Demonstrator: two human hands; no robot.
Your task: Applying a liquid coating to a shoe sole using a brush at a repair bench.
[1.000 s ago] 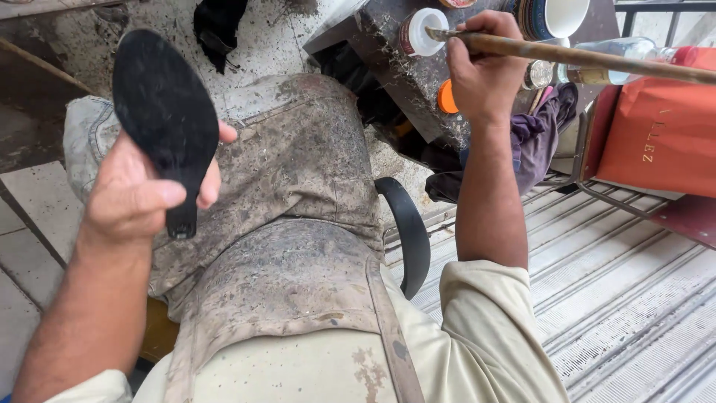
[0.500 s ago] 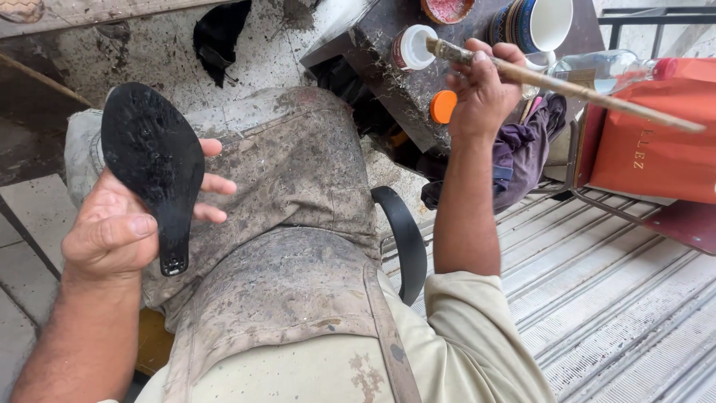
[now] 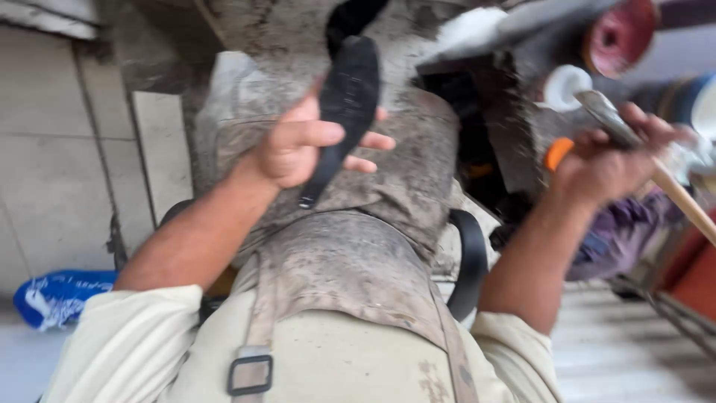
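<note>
My left hand (image 3: 298, 145) grips a black shoe sole (image 3: 344, 104), held on edge above my lap with its narrow end pointing down. My right hand (image 3: 608, 160) is closed around a brush with a long wooden handle (image 3: 675, 194); the brush's flat head (image 3: 600, 112) points up and left toward a small white pot (image 3: 565, 86). A stained grey apron (image 3: 350, 254) covers my lap beneath both hands. The picture is blurred by motion.
A dirty workbench (image 3: 514, 45) carries a red round container (image 3: 619, 33) and the white pot. An orange cap (image 3: 558, 153) lies by my right hand. Purple cloth (image 3: 619, 239) and a red object (image 3: 690, 283) sit right. A blue bag (image 3: 56, 295) lies on the tiled floor, left.
My left hand has turned the sole from flat to edge-on and brought it toward the middle. My right hand has drawn the brush away from the white pot.
</note>
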